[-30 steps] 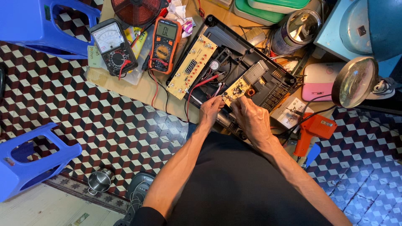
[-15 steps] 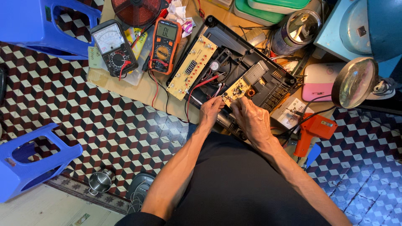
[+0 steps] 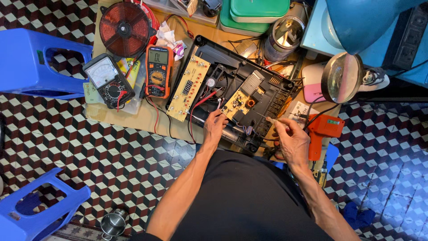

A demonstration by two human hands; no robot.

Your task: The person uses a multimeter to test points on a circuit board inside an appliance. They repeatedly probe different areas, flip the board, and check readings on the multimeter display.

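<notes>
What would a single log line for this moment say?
left hand: on circuit board | right hand: pinching small tool, apart | housing: open | orange multimeter: beside

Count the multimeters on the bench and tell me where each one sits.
2. A black analog multimeter lies at the bench's left end; an orange digital multimeter lies just right of it, beside the yellow circuit board. Clutter may hide others.

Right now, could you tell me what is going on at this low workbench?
A person is bent over an opened black appliance casing with its circuit boards exposed. The left hand rests on the casing's near edge beside the yellow circuit board. The right hand pinches a thin tool with a pale handle at the casing's right edge. An orange digital multimeter, an analogue meter, a copper coil and an orange soldering gun lie around.
</notes>
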